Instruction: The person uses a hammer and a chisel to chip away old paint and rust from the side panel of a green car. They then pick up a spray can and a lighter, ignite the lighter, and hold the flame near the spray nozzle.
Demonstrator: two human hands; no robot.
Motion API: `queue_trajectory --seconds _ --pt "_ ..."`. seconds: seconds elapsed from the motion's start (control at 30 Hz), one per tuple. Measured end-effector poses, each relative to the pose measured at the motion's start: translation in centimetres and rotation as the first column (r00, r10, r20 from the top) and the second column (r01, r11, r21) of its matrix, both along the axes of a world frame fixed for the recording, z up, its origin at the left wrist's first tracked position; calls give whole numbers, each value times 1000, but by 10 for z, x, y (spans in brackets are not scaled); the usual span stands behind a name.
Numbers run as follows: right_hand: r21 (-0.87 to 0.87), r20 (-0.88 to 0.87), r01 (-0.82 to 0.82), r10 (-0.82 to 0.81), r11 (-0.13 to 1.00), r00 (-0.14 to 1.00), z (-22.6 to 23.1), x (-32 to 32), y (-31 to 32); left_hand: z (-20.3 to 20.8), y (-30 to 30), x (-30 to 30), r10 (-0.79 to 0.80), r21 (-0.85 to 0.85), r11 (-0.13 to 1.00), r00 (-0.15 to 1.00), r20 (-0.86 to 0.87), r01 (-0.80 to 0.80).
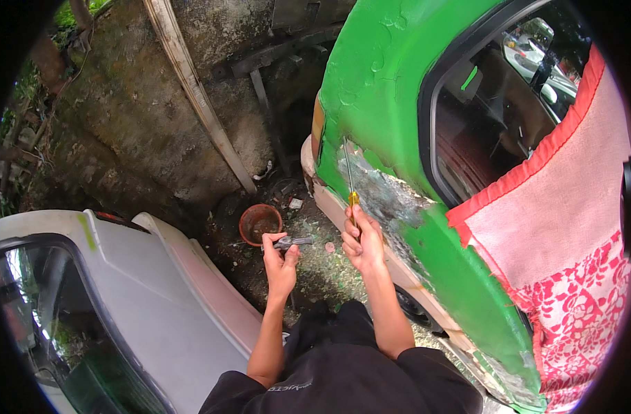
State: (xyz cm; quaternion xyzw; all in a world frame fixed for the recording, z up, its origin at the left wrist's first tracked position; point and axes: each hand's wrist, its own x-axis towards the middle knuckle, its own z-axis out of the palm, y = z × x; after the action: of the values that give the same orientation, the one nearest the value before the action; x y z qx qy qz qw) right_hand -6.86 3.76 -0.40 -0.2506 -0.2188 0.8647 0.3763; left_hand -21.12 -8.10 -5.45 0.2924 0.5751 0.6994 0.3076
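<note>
So the yellow-handled screwdriver [355, 199] is just right of centre in the frame, with its long thin shaft pointing up over the bare patch [381, 190] on the green car [391, 83]. The right hand [363, 243] has its fingers curled around the handle. Can't really tell from this angle whether the tip touches the metal or sits just in front of it.

Left hand [281, 268] is near the middle of the frame, pinching a small dark grey metal tool [294, 242] between thumb and fingers. It's too small to say what kind.

Just behind that, a reddish-brown bucket [261, 205] sits on the littered ground. A pale post [198, 90] leans against the stained wall [136, 103] at upper left, and a white car [156, 290] fills the lower left. Over on the right, a pink towel with a red border [564, 200] hangs over the green car, covering part of its dark window [491, 117].
</note>
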Motion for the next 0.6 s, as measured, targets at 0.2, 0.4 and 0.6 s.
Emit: queue_trajectory --seconds 0.2,0.4,0.6 --pt "10 67 18 -19 1000 998 4 23 -12 -6 -10 7 -10 28 1000 1000 -2 10" --pt "-8 126 51 -50 999 991 0 46 -25 -18 -10 11 8 18 1000 998 -54 -7" --pt "21 121 59 -61 998 991 1 40 -25 -12 -5 22 -9 47 999 1000 4 9"
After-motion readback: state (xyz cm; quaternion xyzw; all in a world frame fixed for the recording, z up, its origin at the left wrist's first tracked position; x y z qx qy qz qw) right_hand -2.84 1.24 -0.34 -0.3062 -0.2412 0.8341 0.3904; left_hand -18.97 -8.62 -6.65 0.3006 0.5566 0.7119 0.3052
